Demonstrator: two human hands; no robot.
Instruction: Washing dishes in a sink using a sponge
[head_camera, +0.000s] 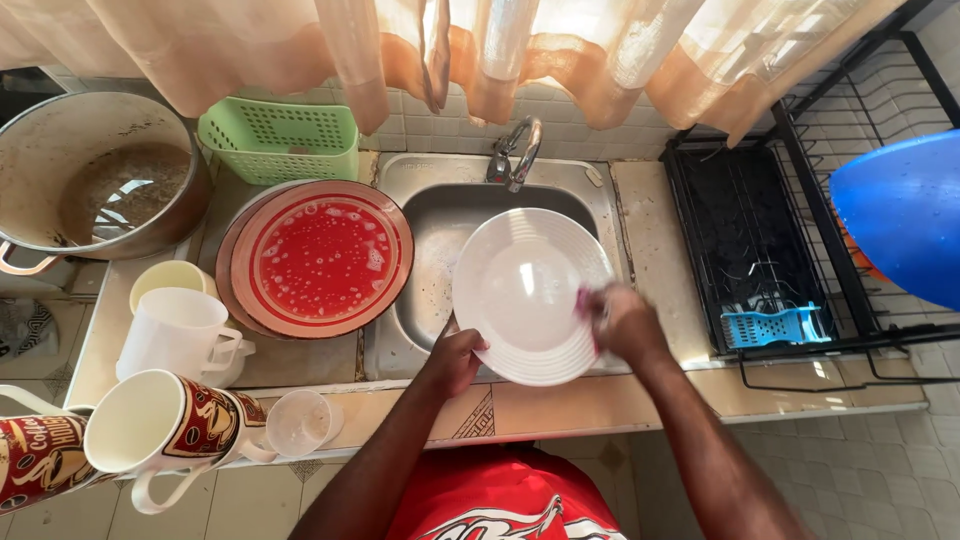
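White plate (525, 290) sits tilted over the steel sink (430, 225), held above the basin just in front of the tap (515, 150); the left hand (455, 360) clamps its lower left rim, fingers curled under the edge and thumb on the face; the right hand (625, 325) presses against the plate's right rim, closed on a small purple scrubber (585, 300) that shows blurred between fingers and plate. Both forearms reach up from the bottom of the view, the hands apart on opposite sides of the plate.

Left of the sink, a stack of plates (320, 255) lies on the counter, the top one red and covered in soap suds; behind it stands a green plastic basket (280, 140); further left sits a large metal pot (95, 175) with dirty residue inside. Near the counter's front edge lie a white jug (180, 335), a cream cup (170, 278) just behind it, two patterned mugs (170, 425) on their sides and a small clear cup (300, 422). Right of the sink, a black dish rack (760, 250) holds a small blue basket (775, 325); a blue bowl (900, 215) rests on its upper tier. Peach curtains (500, 50) hang over the tiled wall.
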